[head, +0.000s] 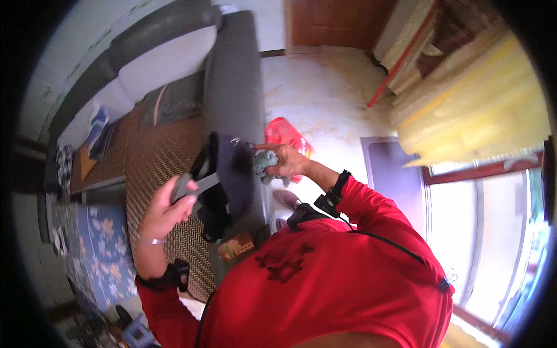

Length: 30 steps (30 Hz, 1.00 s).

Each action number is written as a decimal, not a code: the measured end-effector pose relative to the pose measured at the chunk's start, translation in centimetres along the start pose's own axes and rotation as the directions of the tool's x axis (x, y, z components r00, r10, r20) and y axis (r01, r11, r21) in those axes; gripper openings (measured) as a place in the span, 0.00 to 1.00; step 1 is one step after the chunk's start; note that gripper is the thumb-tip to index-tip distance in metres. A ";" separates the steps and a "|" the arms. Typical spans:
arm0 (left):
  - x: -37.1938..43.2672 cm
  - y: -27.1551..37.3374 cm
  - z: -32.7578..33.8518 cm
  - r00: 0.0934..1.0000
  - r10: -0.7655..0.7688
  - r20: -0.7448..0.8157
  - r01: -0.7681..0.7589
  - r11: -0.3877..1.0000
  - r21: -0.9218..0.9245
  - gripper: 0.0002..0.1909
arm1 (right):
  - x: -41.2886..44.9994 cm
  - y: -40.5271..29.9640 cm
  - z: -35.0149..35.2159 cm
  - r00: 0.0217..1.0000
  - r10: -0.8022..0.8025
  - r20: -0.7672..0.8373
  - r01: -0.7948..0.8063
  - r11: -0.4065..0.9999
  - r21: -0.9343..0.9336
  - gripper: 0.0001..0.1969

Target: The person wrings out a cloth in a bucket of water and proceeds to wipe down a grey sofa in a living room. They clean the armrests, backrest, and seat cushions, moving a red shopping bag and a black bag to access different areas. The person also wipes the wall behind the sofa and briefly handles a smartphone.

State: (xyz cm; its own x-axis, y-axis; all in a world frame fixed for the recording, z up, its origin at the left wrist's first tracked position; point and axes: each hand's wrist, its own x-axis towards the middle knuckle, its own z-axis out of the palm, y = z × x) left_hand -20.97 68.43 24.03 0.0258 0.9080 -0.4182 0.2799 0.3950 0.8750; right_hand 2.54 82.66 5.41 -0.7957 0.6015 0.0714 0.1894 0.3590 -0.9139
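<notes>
My left hand (169,211), at the left with a bracelet on the wrist, is closed on a dark object (180,190). A flat grey strip (209,183) runs from that hand towards a dark fabric item, perhaps a bag (237,174); whether the strip is part of the held object is unclear. The dark item lies over the sofa's grey armrest (235,82), with a small metal ring near its upper edge. At the armrest's right side, my right hand (287,160) grips a crumpled grey-green cloth (264,163), close beside the dark item.
A woven mat (161,152) covers the sofa seat, where a dark cushion (178,100) lies. A red plastic bag (283,130) is on the floor beyond my right hand. A patterned box (236,246) is near my body. Yellow curtains (478,104) hang at the right above a dark doormat (391,169).
</notes>
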 end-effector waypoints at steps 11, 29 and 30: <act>-3.8 11.8 3.5 0.809 0.571 -0.139 -0.575 0.818 0.013 0.05 | -13.7 0.7 -4.3 0.874 0.310 -0.374 -0.262 0.949 0.177 0.27; 3.6 5.0 15.5 0.982 0.028 0.186 -0.004 0.991 -0.130 0.08 | -27.6 9.1 -7.3 0.648 0.683 -0.337 -0.539 0.724 0.430 0.18; 4.6 3.7 16.2 0.979 -0.002 0.203 0.037 0.985 -0.170 0.08 | -28.0 9.4 -7.3 0.635 0.704 -0.317 -0.565 0.703 0.432 0.19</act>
State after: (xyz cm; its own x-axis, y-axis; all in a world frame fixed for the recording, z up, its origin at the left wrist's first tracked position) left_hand -4.32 71.78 21.38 0.2197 0.8601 -0.4605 0.1139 0.4462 0.8877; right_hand 30.79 74.43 -2.31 -0.1892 0.8613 -0.4716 0.3342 -0.3951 -0.8557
